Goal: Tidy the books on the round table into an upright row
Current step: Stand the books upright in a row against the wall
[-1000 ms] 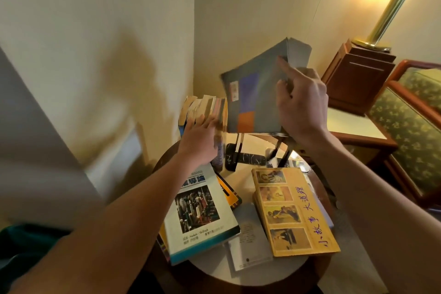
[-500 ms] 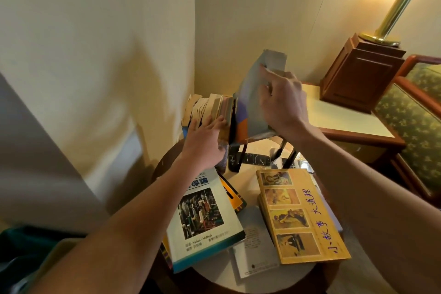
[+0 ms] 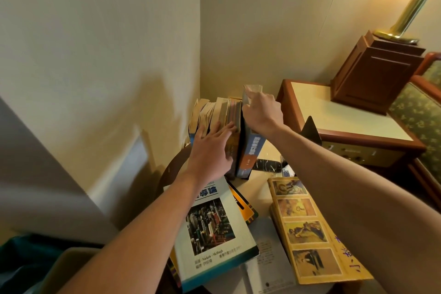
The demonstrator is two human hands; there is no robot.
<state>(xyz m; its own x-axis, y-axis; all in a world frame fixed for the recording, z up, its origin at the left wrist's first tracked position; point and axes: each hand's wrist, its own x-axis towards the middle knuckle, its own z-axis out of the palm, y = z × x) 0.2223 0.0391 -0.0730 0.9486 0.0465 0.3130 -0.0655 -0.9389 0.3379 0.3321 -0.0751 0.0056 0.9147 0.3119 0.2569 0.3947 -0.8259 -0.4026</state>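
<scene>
My right hand [image 3: 262, 112] was clamped on the top edge of the blue-spined bk [image 3: 250, 150], fingers curled over its pages. That bk stood upright at the 3 o'clock end of the upright row [image 3: 214, 112], touching the last bk there, w/ its lower end down on the round bench [image 3: 259, 180] as far as I could tell. The row sat at approx 11 o'clock on the bench, close to the wall corner, pages yellowed, the far bks leaning a bit toward 9 o'clock.

My left hand [image 3: 210, 150] was flat, fingers straight, pressed on the near face of the row & gripping nothing.

The other bks lay flat:
- city-photo bk [image 3: 214, 227] at 7 o'clock, partly under my left forearm
- orange-and-yellow bk [image 3: 243, 205] near centre, poking out from under the city-photo bk
- yellow picture bk [image 3: 307, 229] at approx 4 o'clock, four pics down its cover, partly under my right forearm
- grey booklet [image 3: 269, 260] at 6 o'clock, btwn those two

A black plate [image 3: 267, 164] lay just at 3 o'clock of the blue-spined bk. A black pointed upright [image 3: 310, 129] showed behind my right forearm. Couldn't tell if they were one piece.

Off the bench at 2 o'clock stood a side bench [image 3: 334, 112] w/ a pale top, carrying a wooden lamp base [image 3: 372, 74] & brass pole [image 3: 410, 7]. A green-patterned armchair [image 3: 420, 112] was at 3 o'clock.
</scene>
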